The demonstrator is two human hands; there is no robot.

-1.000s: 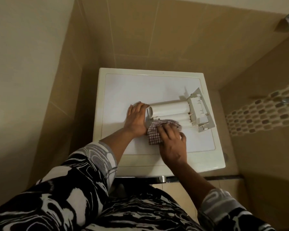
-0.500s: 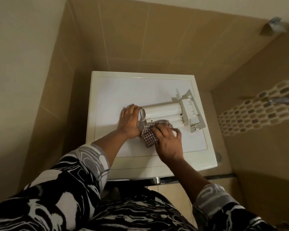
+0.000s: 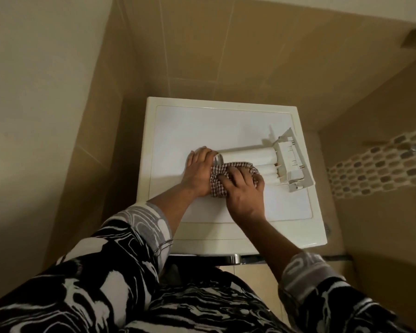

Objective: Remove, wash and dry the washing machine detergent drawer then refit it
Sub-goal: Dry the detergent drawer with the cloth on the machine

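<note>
The white plastic detergent drawer [image 3: 247,156] is lying lengthwise on the flat white washing machine top [image 3: 202,126], with its front panel pointing right. The left hand [image 3: 198,173] is gripping the drawer's rear end, fingers curled over it. The right hand [image 3: 244,192] is pressing a bunched brown-and-white checked cloth [image 3: 217,182] onto the drawer's near side. Its bent fingers seem to be clutching the fabric, though the thumb is hidden.
</note>
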